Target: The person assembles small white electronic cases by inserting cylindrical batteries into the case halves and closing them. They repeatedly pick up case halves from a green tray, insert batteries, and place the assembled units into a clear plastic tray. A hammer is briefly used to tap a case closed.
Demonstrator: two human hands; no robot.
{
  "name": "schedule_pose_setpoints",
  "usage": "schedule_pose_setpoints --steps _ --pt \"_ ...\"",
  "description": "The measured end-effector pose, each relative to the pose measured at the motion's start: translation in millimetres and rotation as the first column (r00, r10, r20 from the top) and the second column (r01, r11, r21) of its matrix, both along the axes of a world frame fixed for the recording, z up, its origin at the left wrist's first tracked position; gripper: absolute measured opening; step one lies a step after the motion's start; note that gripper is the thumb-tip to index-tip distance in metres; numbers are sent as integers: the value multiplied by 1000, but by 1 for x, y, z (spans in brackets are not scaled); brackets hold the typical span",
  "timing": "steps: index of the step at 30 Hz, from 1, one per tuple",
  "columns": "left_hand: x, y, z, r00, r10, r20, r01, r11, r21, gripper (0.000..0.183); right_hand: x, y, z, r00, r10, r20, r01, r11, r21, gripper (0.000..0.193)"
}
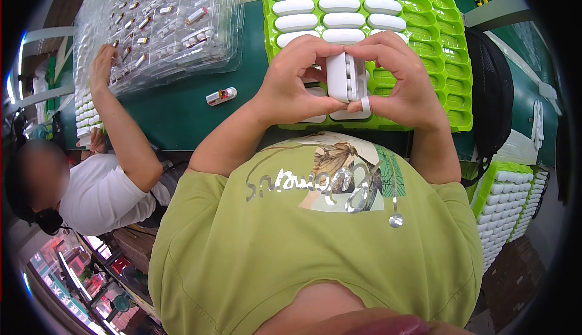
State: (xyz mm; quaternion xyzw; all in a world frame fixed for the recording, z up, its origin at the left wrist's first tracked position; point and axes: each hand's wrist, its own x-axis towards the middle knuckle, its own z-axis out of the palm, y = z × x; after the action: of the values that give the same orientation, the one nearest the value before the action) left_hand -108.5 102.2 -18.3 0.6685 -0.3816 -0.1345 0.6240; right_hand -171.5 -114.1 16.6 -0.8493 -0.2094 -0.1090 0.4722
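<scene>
On the left, a co-worker's hand (103, 65) is over a clear plastic tray stack (233, 56); a small capsule-shaped part (221, 96) lies alone on the green bench (182, 109). The left hand (285, 80) pinches the white case (337, 77) between thumb and fingers, over the near side of the lime-green moulded tray (418, 20); the right hand's (403, 74) grip closes on the case's other side. I would press evenly at both ends, so that the case does not twist and its slot can be checked. Curled fingers hide the case's underside, what sits in the slot is hard to make out, and the hands cover some tray cells.
</scene>
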Motion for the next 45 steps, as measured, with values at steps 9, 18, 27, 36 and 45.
schedule_pose_setpoints --steps 9,18,27,36,45 --pt "2 1 2 1000 -2 -5 2 1000 -3 72 1 1 -1 995 -21 -93 30 996 89 61" --pt "1 0 1 1000 4 23 -4 1000 -29 68 1 1 1 1000 -7 -17 7 999 34 62" --pt "-2 0 4 999 8 37 -6 998 -62 69 1 3 0 999 9 -44 -5 997 80 61" --pt "0 -2 0 1000 -12 -29 8 993 -120 66 2 -1 -5 998 -10 -66 17 994 107 59" --pt "0 2 -7 994 -16 -112 6 995 -96 71 5 -2 -12 1000 24 -2 -24 998 59 61"
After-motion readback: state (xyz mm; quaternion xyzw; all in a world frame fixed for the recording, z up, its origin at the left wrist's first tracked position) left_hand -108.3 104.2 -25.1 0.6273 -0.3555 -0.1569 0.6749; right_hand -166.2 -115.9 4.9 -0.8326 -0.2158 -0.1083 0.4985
